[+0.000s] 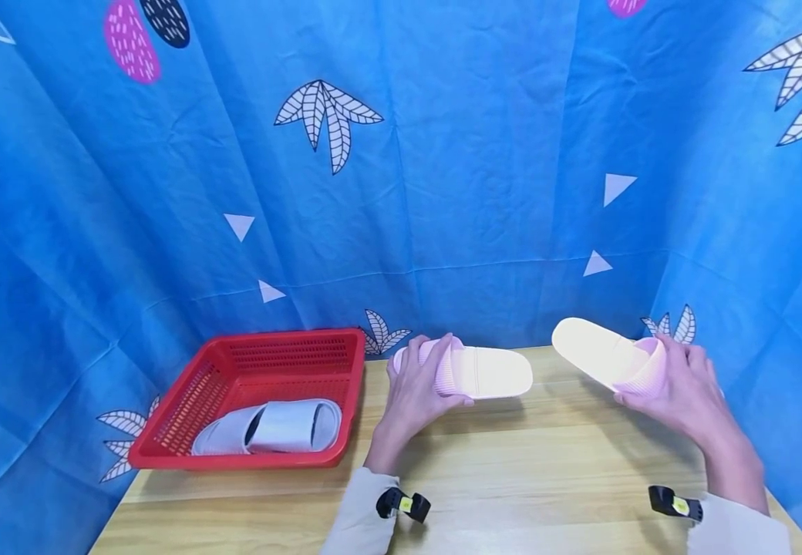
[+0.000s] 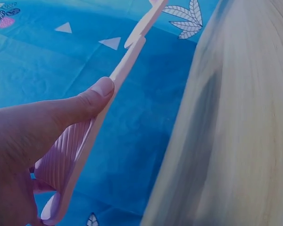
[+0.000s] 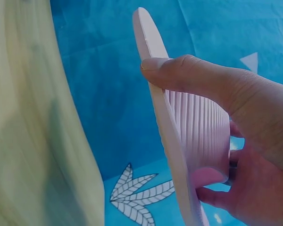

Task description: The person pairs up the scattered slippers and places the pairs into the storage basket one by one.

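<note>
My left hand (image 1: 415, 385) grips a pink slide slipper (image 1: 494, 372) across its ribbed strap, the heel end pointing right. In the left wrist view the thumb presses the slipper's side edge (image 2: 96, 113), above the wooden table. A matching pink slipper (image 1: 591, 351) is in my right hand (image 1: 689, 389), held by the strap end with its heel pointing up and left. The right wrist view shows the thumb on the sole's edge (image 3: 167, 136) and the other fingers behind the ribbed strap (image 3: 198, 132). Both slippers are raised above the table, apart from each other.
A red plastic basket (image 1: 234, 462) stands on the left of the wooden table (image 1: 512, 478). Grey slippers (image 1: 283, 425) lie inside it, near its front wall. A blue patterned curtain (image 1: 470, 154) hangs behind the table and along both sides.
</note>
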Available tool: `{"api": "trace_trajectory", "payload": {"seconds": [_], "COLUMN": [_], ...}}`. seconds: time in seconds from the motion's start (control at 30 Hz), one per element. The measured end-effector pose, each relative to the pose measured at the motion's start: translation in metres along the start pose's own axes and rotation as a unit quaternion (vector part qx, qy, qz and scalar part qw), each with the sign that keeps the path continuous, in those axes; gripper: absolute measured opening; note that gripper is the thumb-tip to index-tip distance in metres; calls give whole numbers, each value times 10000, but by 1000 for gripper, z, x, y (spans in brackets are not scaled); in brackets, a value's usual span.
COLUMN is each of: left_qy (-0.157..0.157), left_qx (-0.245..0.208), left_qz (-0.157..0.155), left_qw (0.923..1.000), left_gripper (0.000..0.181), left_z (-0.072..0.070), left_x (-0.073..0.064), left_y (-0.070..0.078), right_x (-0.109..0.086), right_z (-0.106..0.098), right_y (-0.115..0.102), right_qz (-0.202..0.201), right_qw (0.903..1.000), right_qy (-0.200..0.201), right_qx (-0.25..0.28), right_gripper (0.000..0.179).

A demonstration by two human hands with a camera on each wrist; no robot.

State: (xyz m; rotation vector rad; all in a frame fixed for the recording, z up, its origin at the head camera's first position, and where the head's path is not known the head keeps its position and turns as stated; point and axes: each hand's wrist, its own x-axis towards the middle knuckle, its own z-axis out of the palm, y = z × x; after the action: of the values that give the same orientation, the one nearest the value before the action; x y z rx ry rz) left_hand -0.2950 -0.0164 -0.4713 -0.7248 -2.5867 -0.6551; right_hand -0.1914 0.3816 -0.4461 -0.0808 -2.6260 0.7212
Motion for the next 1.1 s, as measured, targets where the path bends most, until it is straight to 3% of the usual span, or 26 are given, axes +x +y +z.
{"api": "trace_trajectory", "payload": {"seconds": [0.33, 0.77, 1.1], "left_qy": [496, 607, 823], "left_qx": [-103, -98, 121], "left_qz": [173, 188, 135], "left_qw": [9986, 9979, 9964], "left_gripper": [107, 105, 108], "left_z": [-24, -43, -57], "left_x": [-2, -12, -16], "left_y": [6, 11, 6], "right_x": [2, 3, 6], "right_z": [-6, -12, -7], "right_y": [-13, -25, -36], "right_qz": [-249, -486, -704], "right_qw": [9991, 9974, 9959], "right_qy": [346, 517, 556], "right_qx": [20, 115, 138], "right_gripper": [119, 109, 114]}}
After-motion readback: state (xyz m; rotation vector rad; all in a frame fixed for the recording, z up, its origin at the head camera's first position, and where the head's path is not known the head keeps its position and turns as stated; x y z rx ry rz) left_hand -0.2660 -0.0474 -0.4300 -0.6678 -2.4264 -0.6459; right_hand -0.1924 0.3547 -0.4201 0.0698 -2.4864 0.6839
